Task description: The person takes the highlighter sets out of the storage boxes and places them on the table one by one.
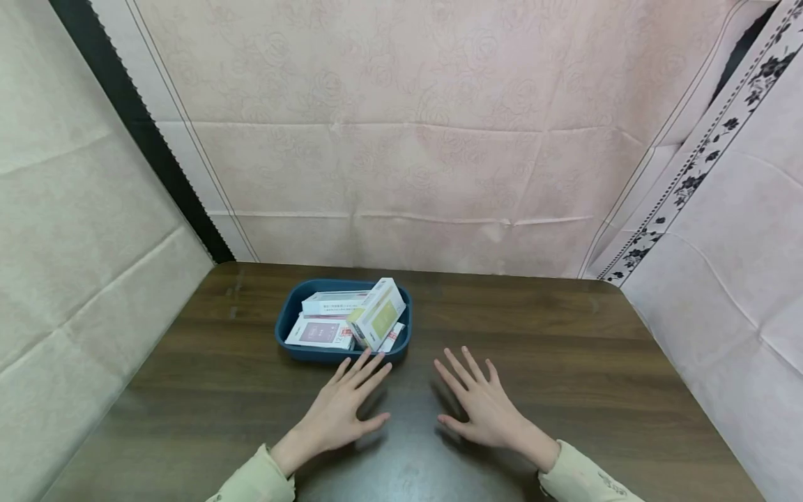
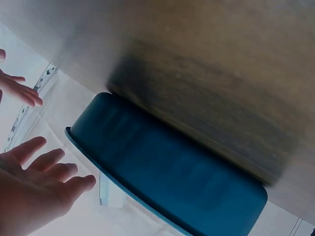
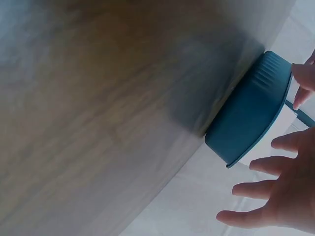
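Note:
A dark blue plastic basket [image 1: 307, 354] stands on the table, holding several small cartons. Among them, a white and green carton [image 1: 379, 314] leans tilted on top at the right, a white carton with a purple panel [image 1: 320, 332] lies at the front, and another white carton [image 1: 335, 302] is behind it. My left hand [image 1: 341, 408] hovers in front of the basket with fingers spread, holding nothing. Apart from the basket, to its right, my right hand [image 1: 482, 408] is also spread and holds nothing. The left wrist view shows the basket's side wall [image 2: 167, 162] close to the left fingers.
The brown wood-grain table [image 1: 533, 328] has rounded far corners. A pale patterned cloth [image 1: 401, 167] hangs behind it, and light cloths [image 1: 721, 279] flank both sides.

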